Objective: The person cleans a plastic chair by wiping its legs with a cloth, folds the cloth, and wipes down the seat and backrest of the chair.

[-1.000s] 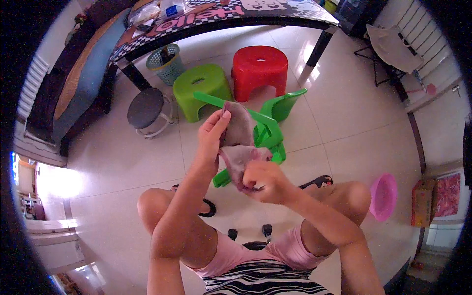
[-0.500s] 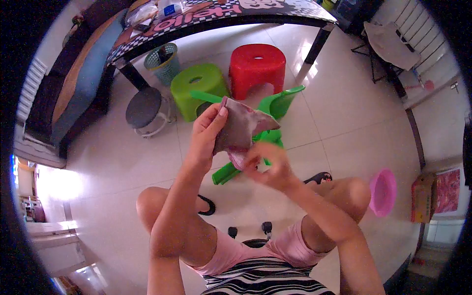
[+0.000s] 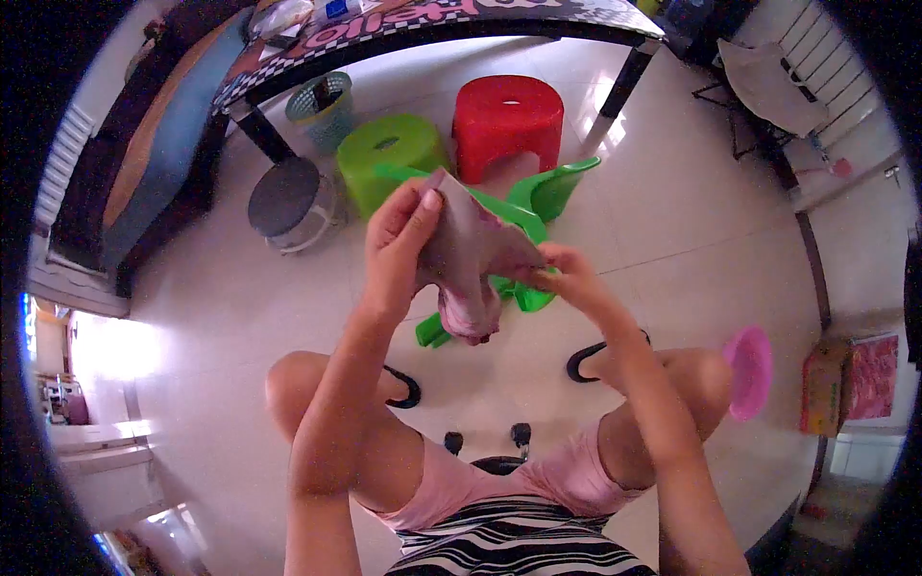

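A greyish-pink piece of cloth (image 3: 471, 240) is stretched between my two hands, above a bright green plastic object (image 3: 543, 197) on the floor. My left hand (image 3: 403, 226) pinches its upper left corner between thumb and fingers. On the other side, my right hand (image 3: 567, 274) has its fingers closed on the cloth's right edge. A bunched, pinker part of the cloth hangs down between the hands, over the floor. What exactly the cloth is, I cannot tell.
Beyond the hands stand a green stool (image 3: 389, 158), a red stool (image 3: 507, 130), a grey round stool (image 3: 285, 199) and a mesh basket (image 3: 322, 110). A table (image 3: 423, 31) is at the back. On the right are a pink basin (image 3: 748, 374) and a cardboard box (image 3: 826, 389).
My right hand has moved up and to the right and now holds the cloth's right edge. The cloth is spread wider, with its bunched part hanging lower. My left hand keeps its corner.
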Demonstrator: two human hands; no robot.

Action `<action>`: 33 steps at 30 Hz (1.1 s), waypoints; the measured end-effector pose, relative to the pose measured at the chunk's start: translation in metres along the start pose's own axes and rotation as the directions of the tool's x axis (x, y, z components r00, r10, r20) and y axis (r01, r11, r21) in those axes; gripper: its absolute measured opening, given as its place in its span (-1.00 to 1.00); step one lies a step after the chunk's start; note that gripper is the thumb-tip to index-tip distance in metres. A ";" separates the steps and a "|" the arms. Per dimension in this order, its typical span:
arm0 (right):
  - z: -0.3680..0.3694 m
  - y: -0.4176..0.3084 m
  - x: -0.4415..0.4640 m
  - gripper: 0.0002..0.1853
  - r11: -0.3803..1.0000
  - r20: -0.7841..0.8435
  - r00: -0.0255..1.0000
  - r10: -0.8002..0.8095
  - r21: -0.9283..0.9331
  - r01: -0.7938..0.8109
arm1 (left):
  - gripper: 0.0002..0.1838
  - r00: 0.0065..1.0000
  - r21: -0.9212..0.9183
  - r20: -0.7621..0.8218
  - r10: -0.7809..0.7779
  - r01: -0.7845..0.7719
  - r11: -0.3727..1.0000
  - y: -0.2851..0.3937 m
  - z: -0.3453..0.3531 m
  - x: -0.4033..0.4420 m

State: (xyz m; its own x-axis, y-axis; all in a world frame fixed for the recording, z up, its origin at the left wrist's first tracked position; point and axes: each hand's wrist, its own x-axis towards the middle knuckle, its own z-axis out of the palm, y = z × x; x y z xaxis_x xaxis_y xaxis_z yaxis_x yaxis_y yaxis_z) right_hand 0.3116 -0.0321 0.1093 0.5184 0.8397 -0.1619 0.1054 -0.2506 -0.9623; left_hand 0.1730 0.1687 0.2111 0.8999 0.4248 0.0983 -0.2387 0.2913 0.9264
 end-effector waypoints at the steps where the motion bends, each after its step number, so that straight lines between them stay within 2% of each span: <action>1: -0.002 -0.012 -0.006 -0.70 0.990 -0.072 0.997 0.031 0.141 -0.021 | -0.74 0.998 -0.031 -0.059 -0.008 0.006 1.000 0.009 0.004 -0.003; 2: -0.003 -0.025 -0.013 -0.74 0.960 -0.139 0.988 0.073 0.279 -0.032 | -0.74 0.993 -0.064 -0.119 -0.016 0.009 0.998 0.012 0.005 -0.005; 3: -0.005 -0.035 -0.020 -0.79 0.911 -0.198 0.972 0.126 0.412 -0.034 | -0.74 0.996 -0.049 -0.066 0.057 -0.060 0.997 0.011 -0.003 -0.002; 6: -0.016 -0.046 -0.040 -0.82 0.895 -0.294 0.952 0.089 0.444 0.054 | -0.76 0.996 0.028 -0.071 0.049 -0.048 0.998 0.015 -0.009 -0.006; 9: -0.026 -0.035 -0.053 -0.73 0.957 -0.366 0.930 0.034 0.281 0.075 | -0.76 0.996 0.143 -0.079 0.028 -0.017 0.990 0.007 -0.017 -0.010; 12: -0.034 -0.042 -0.061 -0.75 0.957 -0.353 0.935 0.018 0.276 0.086 | -0.76 0.992 0.192 -0.112 0.062 -0.040 0.981 0.002 -0.018 -0.013; 15: -0.040 -0.040 -0.060 -0.77 0.957 -0.310 0.947 0.082 0.290 0.012 | -0.76 0.986 0.203 -0.167 -0.025 0.059 0.977 -0.004 -0.021 -0.010; 18: -0.038 -0.024 -0.065 -0.76 0.981 -0.413 0.908 0.069 0.195 0.014 | -0.75 0.988 0.223 -0.146 -0.058 0.090 0.971 -0.009 -0.014 -0.015; 21: -0.038 -0.004 -0.081 -0.75 0.973 -0.470 0.876 0.104 0.232 0.010 | -0.76 0.979 0.197 -0.154 -0.131 0.161 0.967 -0.021 -0.004 -0.025; 24: -0.035 -0.010 -0.081 -0.74 0.979 -0.359 0.919 0.164 0.170 -0.108 | -0.76 0.943 0.266 -0.159 -0.293 0.327 0.907 -0.032 -0.022 -0.030; 27: -0.019 -0.025 -0.088 -0.74 0.944 -0.327 0.891 0.314 0.206 -0.257 | -0.77 0.938 0.167 -0.110 -0.330 0.344 0.924 -0.044 -0.030 -0.044; 30: -0.021 0.026 -0.097 -0.66 0.967 -0.294 0.928 0.228 -0.040 -0.250 | -0.78 0.903 0.080 -0.193 -0.384 0.404 0.911 -0.078 -0.037 -0.056; 32: -0.022 0.039 -0.093 -0.63 0.945 -0.239 0.917 0.319 0.151 -0.289 | -0.78 0.929 0.316 -0.144 -0.342 0.371 0.873 -0.091 -0.042 -0.054; 33: -0.020 0.042 -0.090 -0.62 0.920 -0.204 0.912 0.356 0.247 -0.304 | -0.78 0.920 0.350 -0.153 -0.362 0.393 0.850 -0.100 -0.044 -0.053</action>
State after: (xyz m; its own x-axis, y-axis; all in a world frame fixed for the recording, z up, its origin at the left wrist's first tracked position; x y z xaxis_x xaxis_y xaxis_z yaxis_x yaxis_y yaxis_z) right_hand 0.2867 -0.1281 0.0883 0.6833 0.5782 -0.4458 -0.2702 -0.3671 -0.8901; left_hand 0.1332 0.1551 0.0973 0.8582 0.4162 -0.3005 0.2785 0.1142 0.9536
